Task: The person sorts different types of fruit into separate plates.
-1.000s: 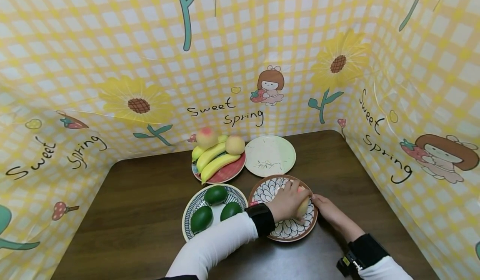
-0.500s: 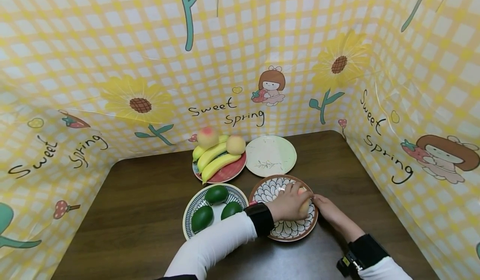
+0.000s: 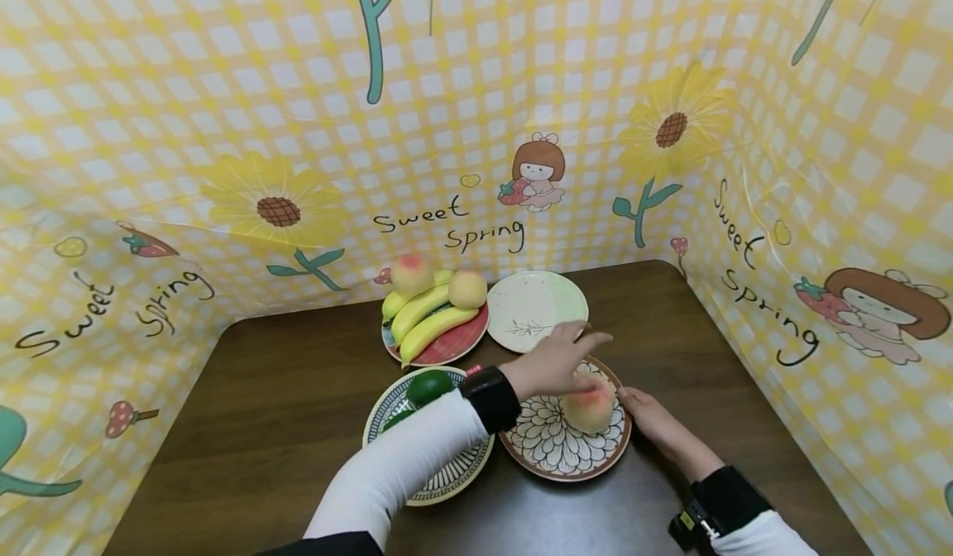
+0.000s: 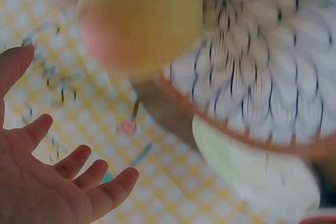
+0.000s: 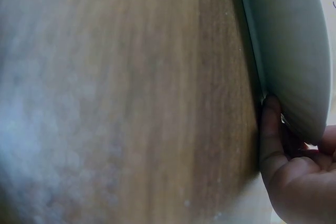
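A pinkish-yellow peach (image 3: 588,411) rests on the right half of a brown-rimmed plate with a black petal pattern (image 3: 539,440). My left hand (image 3: 549,366) hovers over the plate's far left part, fingers spread and holding nothing. In the left wrist view that hand (image 4: 58,182) has a gap between its fingers and the blurred peach (image 4: 142,24). At the plate's right edge my right hand (image 3: 663,424) pinches the rim. The right wrist view has its fingers (image 5: 271,124) against the pale underside of the plate (image 5: 294,40), low by the wooden table.
Left of the petal plate stands a patterned plate (image 3: 454,477) with green avocados (image 3: 429,386), partly hidden by my left sleeve. Behind it, a red plate (image 3: 465,333) bears bananas (image 3: 435,331) and two peaches (image 3: 467,289). A pale green plate (image 3: 536,308) is at the back.
My left hand has let go of the peach and moved up and left, its fingers opening. The peach stays on the petal plate. My right hand keeps its place at the rim.
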`<state>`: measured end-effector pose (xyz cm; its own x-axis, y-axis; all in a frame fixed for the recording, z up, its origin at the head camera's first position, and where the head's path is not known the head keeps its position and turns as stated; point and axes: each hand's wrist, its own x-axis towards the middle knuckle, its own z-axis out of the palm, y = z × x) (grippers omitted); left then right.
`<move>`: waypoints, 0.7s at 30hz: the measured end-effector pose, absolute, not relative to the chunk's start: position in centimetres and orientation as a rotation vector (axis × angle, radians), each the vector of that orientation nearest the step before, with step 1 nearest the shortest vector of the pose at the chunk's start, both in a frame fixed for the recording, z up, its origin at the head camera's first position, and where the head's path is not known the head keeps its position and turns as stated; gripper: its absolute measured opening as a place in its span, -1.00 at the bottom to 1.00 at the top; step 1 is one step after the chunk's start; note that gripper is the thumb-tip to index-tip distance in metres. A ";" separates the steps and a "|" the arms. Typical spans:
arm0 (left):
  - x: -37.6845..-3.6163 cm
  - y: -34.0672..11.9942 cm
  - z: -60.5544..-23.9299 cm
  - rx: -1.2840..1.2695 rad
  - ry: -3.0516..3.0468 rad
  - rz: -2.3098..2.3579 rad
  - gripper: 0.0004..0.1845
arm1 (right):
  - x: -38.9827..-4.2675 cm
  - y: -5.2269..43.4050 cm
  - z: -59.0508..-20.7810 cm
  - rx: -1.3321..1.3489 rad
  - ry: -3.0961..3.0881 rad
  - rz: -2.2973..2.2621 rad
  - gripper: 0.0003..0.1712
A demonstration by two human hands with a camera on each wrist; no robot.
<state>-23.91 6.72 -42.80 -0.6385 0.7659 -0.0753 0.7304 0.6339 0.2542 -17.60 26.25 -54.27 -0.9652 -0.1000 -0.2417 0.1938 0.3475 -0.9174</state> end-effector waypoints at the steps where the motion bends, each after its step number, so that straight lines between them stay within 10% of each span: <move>1: -24.4 6.5 -42.3 1.206 2.687 0.318 -0.21 | -17.6 26.2 -54.3 0.090 2.357 -1.651 -0.44; 15: -32.1 1.2 -39.5 0.842 2.916 0.606 -0.08 | -17.8 27.1 -56.2 0.006 2.335 -1.702 -0.13; 21: -34.4 -1.5 -40.6 0.650 2.969 0.677 -0.12 | -17.6 26.4 -54.8 0.120 2.300 -1.676 -0.33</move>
<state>-34.44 -1.47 -40.57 -0.9124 0.4041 0.0645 0.3921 0.8183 0.4202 -17.63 26.45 -54.84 -0.9539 -0.1036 -0.2817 0.2364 0.3193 -0.9177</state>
